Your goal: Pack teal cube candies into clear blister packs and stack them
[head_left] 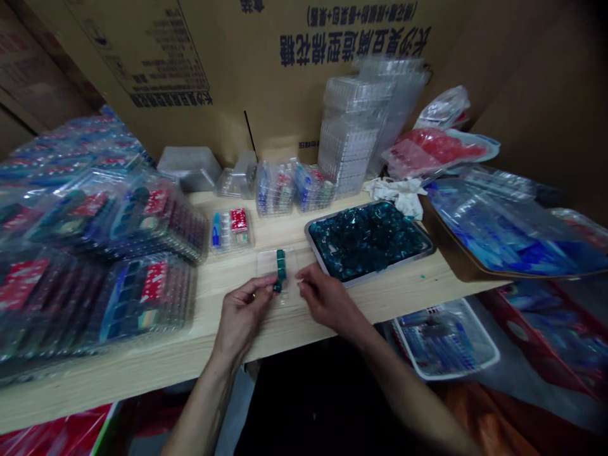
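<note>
A clear plastic tray [264, 261] lies on the table in front of me. Small dark green pieces [280, 263] stand in a row along one of its slots. My left hand [243, 310] pinches another dark green piece [277, 287] between thumb and fingers at the near end of that row. Just right of the tray, my right hand [327, 299] is closed, its fingertips pressed together. A pale speck shows at those fingertips, too small to name. Beyond the right hand sits a metal tray [311, 229] heaped with shiny dark teal pieces [375, 237].
Filled clear packs [161, 221] are stacked at left. One filled pack [231, 229] lies alone behind the tray. Empty clear trays [351, 139] form a tall stack against the cardboard [266, 82]. At right is a brown box [444, 244] of blue packets; below, a white basket [491, 354].
</note>
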Available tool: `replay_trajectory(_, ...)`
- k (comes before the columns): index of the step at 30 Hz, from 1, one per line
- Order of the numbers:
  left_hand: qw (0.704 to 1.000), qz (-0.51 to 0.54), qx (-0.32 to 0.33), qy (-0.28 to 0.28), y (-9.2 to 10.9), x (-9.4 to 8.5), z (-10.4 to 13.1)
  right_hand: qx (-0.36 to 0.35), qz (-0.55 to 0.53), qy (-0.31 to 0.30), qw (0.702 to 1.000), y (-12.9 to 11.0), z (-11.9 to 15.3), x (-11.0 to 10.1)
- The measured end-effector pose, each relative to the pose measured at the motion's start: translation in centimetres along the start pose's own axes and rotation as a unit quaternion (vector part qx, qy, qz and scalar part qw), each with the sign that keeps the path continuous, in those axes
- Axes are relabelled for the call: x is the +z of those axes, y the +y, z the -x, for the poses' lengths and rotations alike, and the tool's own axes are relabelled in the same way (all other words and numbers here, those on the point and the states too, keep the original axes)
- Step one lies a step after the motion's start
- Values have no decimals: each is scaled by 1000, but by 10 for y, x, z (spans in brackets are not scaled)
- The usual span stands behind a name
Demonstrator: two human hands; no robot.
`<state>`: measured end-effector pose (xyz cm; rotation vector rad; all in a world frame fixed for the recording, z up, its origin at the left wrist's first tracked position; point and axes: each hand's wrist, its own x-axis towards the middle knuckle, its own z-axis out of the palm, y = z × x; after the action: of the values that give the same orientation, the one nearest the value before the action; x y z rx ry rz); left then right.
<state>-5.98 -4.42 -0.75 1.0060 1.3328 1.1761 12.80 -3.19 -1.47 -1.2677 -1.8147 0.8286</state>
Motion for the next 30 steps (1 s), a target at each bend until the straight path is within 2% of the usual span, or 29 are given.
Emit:
replay_trajectory(3, 992, -106, 73, 3, 1, -10, -17, 6, 55, 51, 997, 6, -1, -19)
replay_trajectory(4, 985, -139, 100, -7, -1, -11, -22, -2, 76, 49, 996, 6, 2, -21)
replay_trajectory(6, 967, -203, 150, -35, -6, -11, -30, -40, 101, -2, 994, 1, 9, -17)
replay_trajectory(8, 943, -262, 196, -65, -10, -9, -35, -81, 121, -75, 987, -5, 18, -5)
replay_trajectory(10, 922, -302, 224, -93, -13, -7, -38, -102, 146, -116, 977, -9, 25, 9)
replay_trajectory(13, 901, -333, 240, -142, -13, -8, -43, -104, 170, -125, 972, -9, 27, 23)
replay_trajectory(17, 878, -356, 263, -181, -13, -12, -46, -100, 176, -143, 969, -4, 24, 25)
replay_trajectory(21, 851, -386, 317, -163, -22, -15, -43, -91, 178, -147, 969, -5, 24, 23)
replay_trajectory(28, 775, -450, 431, -110, -40, -14, -35, -96, 164, -137, 972, -10, 20, 10)
replay_trajectory(30, 770, -455, 440, -82, -40, -11, -34, -93, 153, -133, 975, -9, 18, 5)
